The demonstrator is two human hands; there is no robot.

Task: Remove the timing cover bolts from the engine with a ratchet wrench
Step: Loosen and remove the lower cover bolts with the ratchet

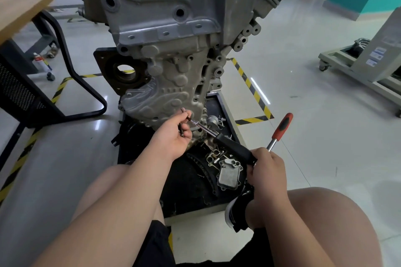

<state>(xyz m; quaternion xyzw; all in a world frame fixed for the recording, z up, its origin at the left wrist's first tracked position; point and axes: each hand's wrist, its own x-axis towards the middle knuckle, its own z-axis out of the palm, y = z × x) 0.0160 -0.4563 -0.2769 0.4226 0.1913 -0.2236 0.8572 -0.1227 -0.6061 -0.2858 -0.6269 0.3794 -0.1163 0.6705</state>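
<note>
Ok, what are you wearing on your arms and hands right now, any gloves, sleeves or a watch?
Nothing on either. The left hand and right hand are bare, with no gloves, and no ring shows. The left forearm and right forearm are uncovered as far up as the view reaches: no sleeves, watch, wristband or markings.

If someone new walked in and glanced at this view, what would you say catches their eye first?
The big grey engine standing on end fills the upper middle. Below it, the left hand pinches loose bolts by the timing cover, while the right hand grips a black-handled tool and a red-handled tool sticking up to the right.
</note>
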